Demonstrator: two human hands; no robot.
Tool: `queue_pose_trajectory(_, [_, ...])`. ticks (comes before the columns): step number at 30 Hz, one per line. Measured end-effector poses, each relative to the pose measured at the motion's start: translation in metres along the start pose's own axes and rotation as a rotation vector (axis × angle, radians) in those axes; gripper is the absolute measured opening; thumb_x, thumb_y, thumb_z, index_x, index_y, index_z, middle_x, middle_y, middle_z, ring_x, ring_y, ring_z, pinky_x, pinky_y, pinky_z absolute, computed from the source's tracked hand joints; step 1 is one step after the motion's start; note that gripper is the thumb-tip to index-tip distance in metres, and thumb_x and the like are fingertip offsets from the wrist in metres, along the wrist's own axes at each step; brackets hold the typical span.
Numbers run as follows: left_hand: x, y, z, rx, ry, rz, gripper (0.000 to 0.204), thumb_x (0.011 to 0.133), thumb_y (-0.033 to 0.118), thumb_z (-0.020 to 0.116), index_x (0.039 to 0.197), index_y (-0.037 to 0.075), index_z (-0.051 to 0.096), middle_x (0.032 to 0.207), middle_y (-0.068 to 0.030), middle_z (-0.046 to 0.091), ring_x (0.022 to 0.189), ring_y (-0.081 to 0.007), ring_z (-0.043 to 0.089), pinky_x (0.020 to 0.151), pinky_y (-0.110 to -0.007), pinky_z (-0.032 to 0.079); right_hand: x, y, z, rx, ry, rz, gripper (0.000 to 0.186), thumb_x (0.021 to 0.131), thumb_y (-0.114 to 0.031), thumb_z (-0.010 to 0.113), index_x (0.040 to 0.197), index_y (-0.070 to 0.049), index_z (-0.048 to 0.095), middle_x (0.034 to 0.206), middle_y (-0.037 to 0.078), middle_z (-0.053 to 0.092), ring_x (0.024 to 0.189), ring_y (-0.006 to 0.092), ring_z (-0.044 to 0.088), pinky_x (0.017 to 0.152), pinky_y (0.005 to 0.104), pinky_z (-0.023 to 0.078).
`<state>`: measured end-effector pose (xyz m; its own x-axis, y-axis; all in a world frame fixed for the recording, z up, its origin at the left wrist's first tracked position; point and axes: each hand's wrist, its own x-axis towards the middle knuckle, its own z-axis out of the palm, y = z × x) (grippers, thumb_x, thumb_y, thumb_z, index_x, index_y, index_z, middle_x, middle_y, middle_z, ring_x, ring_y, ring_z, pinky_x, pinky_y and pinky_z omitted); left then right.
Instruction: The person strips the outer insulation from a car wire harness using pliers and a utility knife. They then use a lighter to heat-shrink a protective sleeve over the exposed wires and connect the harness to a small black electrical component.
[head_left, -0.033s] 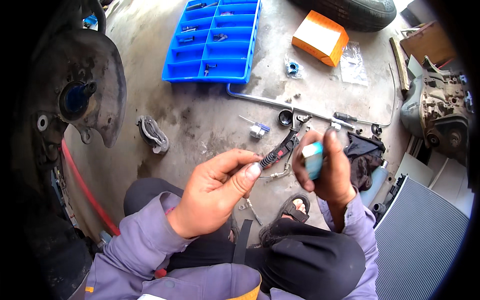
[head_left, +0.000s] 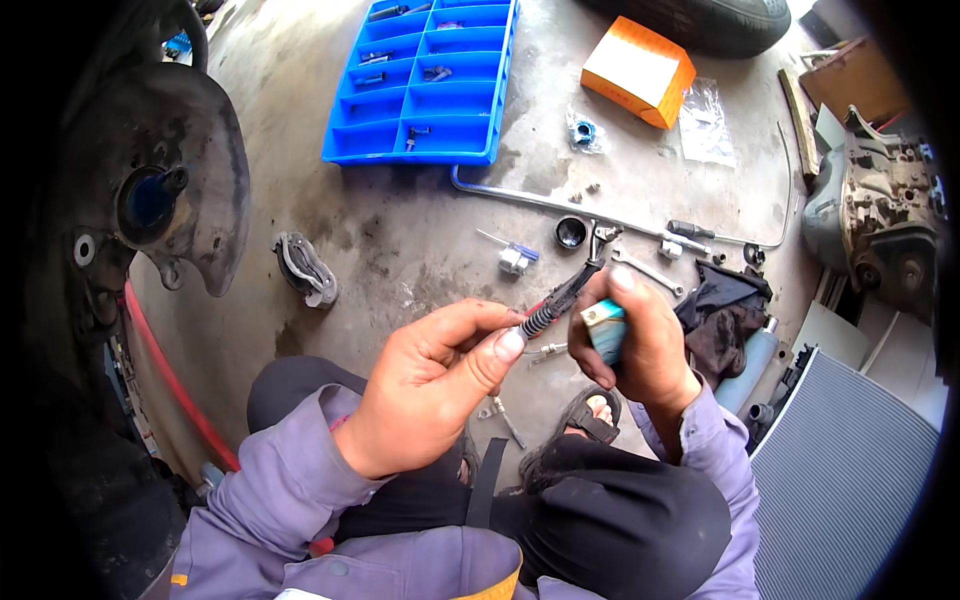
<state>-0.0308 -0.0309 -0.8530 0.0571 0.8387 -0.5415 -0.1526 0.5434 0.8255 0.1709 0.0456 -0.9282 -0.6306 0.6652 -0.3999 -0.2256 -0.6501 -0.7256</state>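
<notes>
My left hand (head_left: 425, 380) is closed, pinching a dark ribbed rod-like part (head_left: 538, 320) between thumb and fingers. The ribbed end points up and right. Beyond it runs a black and red length (head_left: 572, 288); I cannot tell whether the two are joined. Just to the right, my right hand (head_left: 652, 350) grips a small teal block (head_left: 606, 337) with a pale end, its kind unclear. The block stands close to the ribbed part, apparently apart from it. On the floor behind my right hand lies a wrench (head_left: 650, 272).
A blue compartment tray (head_left: 408, 158) with small parts lies ahead, an orange box (head_left: 640, 75) to its right. A screwdriver (head_left: 515, 246), a black cup (head_left: 571, 232) and a long metal pipe (head_left: 540, 200) are nearer. A brake disc shield (head_left: 215, 180) stands left, a finned radiator (head_left: 840, 470) right.
My right hand has shifted slightly left and down with the teal block, which now shows sharper. The wrench behind it has come into sight. My left hand stays in place.
</notes>
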Motion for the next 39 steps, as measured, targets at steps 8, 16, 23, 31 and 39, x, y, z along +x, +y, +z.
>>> queue_pose_trajectory(8, [0.0027, -0.0024, 0.0071, -0.017, 0.093, -0.023, 0.02, 0.097, 0.008, 0.066, 0.115, -0.001, 0.062, 0.091, 0.0032, 0.06, 0.079, -0.0004, 0.05, 0.066, -0.018, 0.04, 0.0054, -0.0005, 0.0023, 0.182, 0.06, 0.07, 0.035, 0.1, -0.038, 0.042, 0.094, -0.005, 0.052, 0.052, 0.016, 0.051, 0.03, 0.0151, 0.037, 0.03, 0.0267, 0.029])
queue_pose_trajectory(16, [0.0055, -0.0024, 0.0078, 0.031, 0.158, 0.049, 0.022, 0.093, 0.002, 0.07, 0.112, 0.0, 0.06, 0.095, 0.0, 0.062, 0.083, -0.0027, 0.054, 0.07, -0.019, 0.044, 0.0048, -0.0022, 0.0011, 0.205, 0.022, 0.061, 0.033, 0.104, -0.038, 0.036, 0.104, -0.009, 0.051, 0.052, 0.017, 0.051, 0.029, 0.0144, 0.033, 0.029, 0.0262, 0.027])
queue_pose_trajectory(23, [0.0061, -0.0043, 0.0024, 0.108, 0.122, 0.141, 0.021, 0.092, -0.005, 0.066, 0.109, 0.001, 0.057, 0.102, -0.0031, 0.055, 0.086, -0.0076, 0.06, 0.067, -0.022, 0.06, 0.006, -0.0014, 0.0041, 0.197, 0.017, 0.083, 0.033, 0.103, -0.039, 0.037, 0.104, -0.009, 0.051, 0.051, 0.017, 0.051, 0.029, 0.0139, 0.033, 0.031, 0.0263, 0.027])
queue_pose_trajectory(31, [0.0038, -0.0024, 0.0046, 0.085, 0.117, 0.158, 0.02, 0.093, 0.002, 0.069, 0.11, 0.0, 0.058, 0.098, -0.0021, 0.062, 0.091, -0.0061, 0.058, 0.078, -0.022, 0.047, 0.0063, -0.004, 0.0052, 0.19, 0.006, 0.061, 0.032, 0.102, -0.041, 0.039, 0.101, -0.01, 0.05, 0.05, 0.017, 0.051, 0.029, 0.0141, 0.033, 0.03, 0.0268, 0.027])
queue_pose_trajectory(39, [0.0046, -0.0051, 0.0027, 0.101, 0.122, 0.212, 0.021, 0.092, -0.001, 0.069, 0.109, -0.001, 0.058, 0.1, -0.0029, 0.061, 0.096, -0.008, 0.059, 0.084, -0.024, 0.048, 0.0063, -0.0026, 0.0066, 0.217, 0.039, 0.074, 0.033, 0.102, -0.041, 0.04, 0.1, -0.01, 0.049, 0.049, 0.017, 0.051, 0.028, 0.0139, 0.033, 0.03, 0.0267, 0.027])
